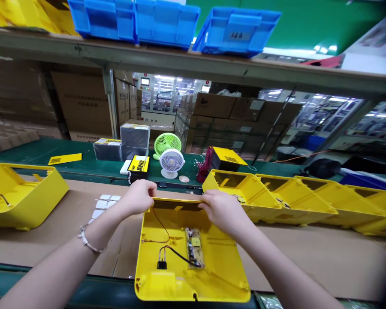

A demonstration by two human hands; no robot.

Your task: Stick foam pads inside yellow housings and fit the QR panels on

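Note:
In front of me lies an open yellow plastic housing [218, 274], its inside facing up. My left hand [140, 196] is closed at the left end of its far rim, fingers curled; the fingertips are partly hidden. At the right end of that rim, my right hand [223, 211] grips the edge between thumb and fingers. Inside the housing sits a circuit board [195, 249] with a yellow component. A black socket [162, 265] is joined to it by dark wires, and a thin reddish wire [162, 225] runs down the left side.
Several yellow housings [296, 201] stand in a row at right; another yellow housing [35, 201] is at left. White pads [104, 204] lie on the cardboard [309, 257]. Behind are a white fan [171, 162], a green fan [167, 142] and red wires [206, 165]. Blue bins [238, 32] sit overhead.

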